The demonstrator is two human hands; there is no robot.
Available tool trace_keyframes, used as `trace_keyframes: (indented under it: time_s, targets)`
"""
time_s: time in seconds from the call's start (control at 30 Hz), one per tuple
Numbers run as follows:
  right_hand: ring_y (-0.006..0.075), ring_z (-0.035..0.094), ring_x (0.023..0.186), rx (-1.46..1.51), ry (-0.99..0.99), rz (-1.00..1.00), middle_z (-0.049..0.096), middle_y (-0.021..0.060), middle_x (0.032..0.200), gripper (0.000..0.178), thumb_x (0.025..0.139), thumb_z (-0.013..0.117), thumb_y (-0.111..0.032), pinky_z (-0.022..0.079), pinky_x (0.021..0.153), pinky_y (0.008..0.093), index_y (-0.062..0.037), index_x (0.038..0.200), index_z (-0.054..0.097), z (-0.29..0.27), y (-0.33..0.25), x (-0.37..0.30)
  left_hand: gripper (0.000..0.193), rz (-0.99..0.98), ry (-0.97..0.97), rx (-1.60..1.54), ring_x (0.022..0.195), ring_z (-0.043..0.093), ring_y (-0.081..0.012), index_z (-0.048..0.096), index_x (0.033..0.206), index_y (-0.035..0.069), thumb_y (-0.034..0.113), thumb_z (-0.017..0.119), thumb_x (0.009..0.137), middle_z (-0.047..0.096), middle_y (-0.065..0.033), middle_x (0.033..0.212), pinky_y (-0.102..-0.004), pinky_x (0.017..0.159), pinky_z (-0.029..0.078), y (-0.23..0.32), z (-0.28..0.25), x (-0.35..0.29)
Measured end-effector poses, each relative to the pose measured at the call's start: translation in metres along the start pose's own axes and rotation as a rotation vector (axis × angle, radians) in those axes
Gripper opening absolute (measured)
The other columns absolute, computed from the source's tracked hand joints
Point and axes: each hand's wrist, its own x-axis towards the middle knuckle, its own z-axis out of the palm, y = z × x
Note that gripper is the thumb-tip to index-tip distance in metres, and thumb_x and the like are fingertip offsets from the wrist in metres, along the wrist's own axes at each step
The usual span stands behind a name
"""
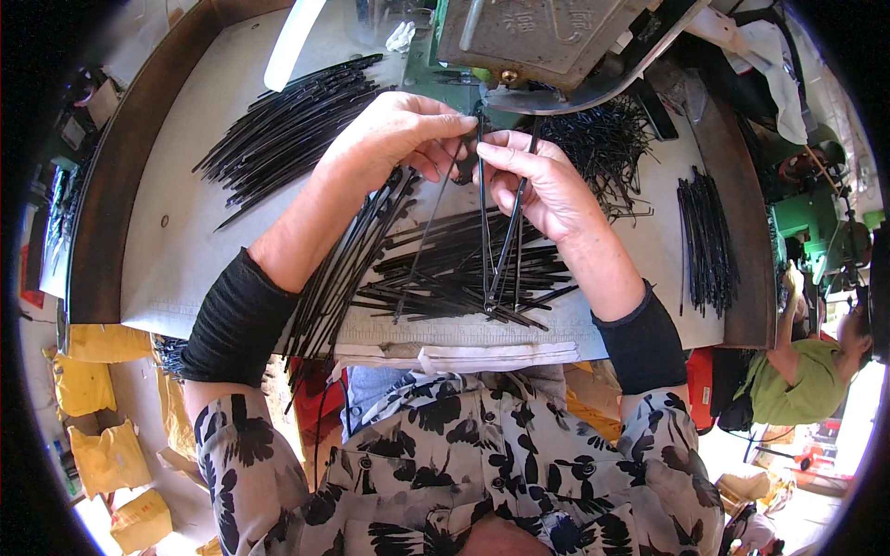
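My right hand (542,181) is closed on a thin black jointed rod (486,232), shaped like an umbrella rib. Its slender legs hang down toward me and meet at a small joint low over the table. Thumb and finger of my left hand (408,130) are pinched together beside it, just under the machine's working point. From those fingers a thinner dark rod (426,232) slants downward, partly blurred. Both hands almost touch, and their fingertips hide the upper rod ends. Beneath them lies a loose pile of black rods (417,273) on the table.
A green machine with a grey metal housing (519,46) stands directly beyond my hands. Rod bundles lie at the far left (287,130) and right (707,246); bent thin pieces (607,139) heap behind my right hand. A raised brown rim (102,213) borders the table. Another person (807,375) is at right.
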Motion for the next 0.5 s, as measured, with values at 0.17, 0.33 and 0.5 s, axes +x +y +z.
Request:
trace_keyframes:
  time_s: [0.17, 0.33, 0.5]
  targets:
    - [0.0078, 0.052, 0.049, -0.010, 0.013, 0.000, 0.060, 0.0039, 0.071, 0.020, 0.084, 0.062, -0.022, 0.040, 0.044, 0.0181, -0.0036, 0.090, 0.059, 0.003, 0.005, 0.001, 0.025, -0.008, 0.002, -0.021, 0.050, 0.058, -0.0084, 0.062, 0.077, 0.005, 0.029, 0.065, 0.083, 0.059, -0.0009, 0.063, -0.0183, 0.045, 0.045, -0.003, -0.001, 0.000]
    - [0.0084, 0.053, 0.052, 0.020, -0.026, 0.002, 0.059, 0.0033, 0.070, 0.021, 0.085, 0.060, -0.026, 0.042, 0.047, 0.0194, -0.0051, 0.087, 0.059, 0.011, 0.005, -0.006, 0.027, 0.021, 0.037, 0.006, 0.045, 0.054, -0.0078, 0.062, 0.076, 0.005, 0.031, 0.065, 0.083, 0.056, -0.0005, 0.059, -0.0184, 0.042, 0.042, 0.004, 0.004, -0.007]
    - [0.0124, 0.059, 0.059, -0.006, -0.035, 0.030, 0.060, 0.0060, 0.072, 0.021, 0.088, 0.056, -0.027, 0.048, 0.051, 0.0233, -0.0056, 0.088, 0.056, 0.009, 0.006, -0.013, 0.030, 0.063, -0.014, 0.120, 0.041, 0.046, -0.0060, 0.061, 0.073, 0.005, 0.033, 0.064, 0.084, 0.052, 0.0012, 0.054, -0.0195, 0.038, 0.035, 0.009, 0.008, -0.009]
